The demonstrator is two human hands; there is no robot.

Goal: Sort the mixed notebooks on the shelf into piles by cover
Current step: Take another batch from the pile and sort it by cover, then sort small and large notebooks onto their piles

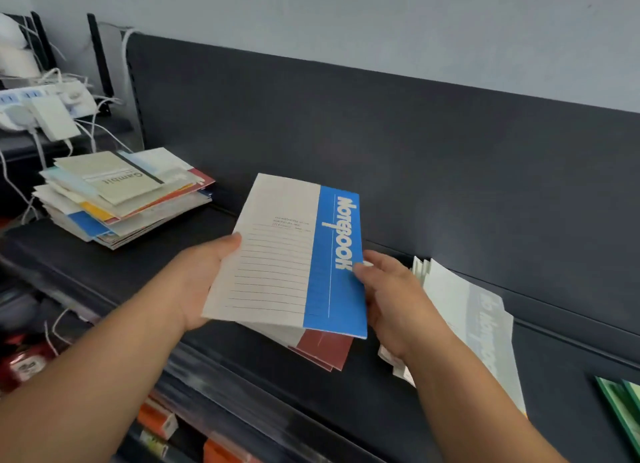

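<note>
Notebook (277, 255), blue-banded, lies between two grips: left hand (201, 275) clamps its pale edge, right hand (394, 296) pinches its blue edge.

Bare shelf (156, 244) lies open between the mixed stack (121, 199) at left and the red-covered pile (325, 346) mid-shelf; back panel (381, 144) walls off the rear; pale notebooks (450, 300) crowd the right.

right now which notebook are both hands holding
The blue notebook: left hand grips its white edge, right hand its blue edge. Red ones lie beneath it.
</note>
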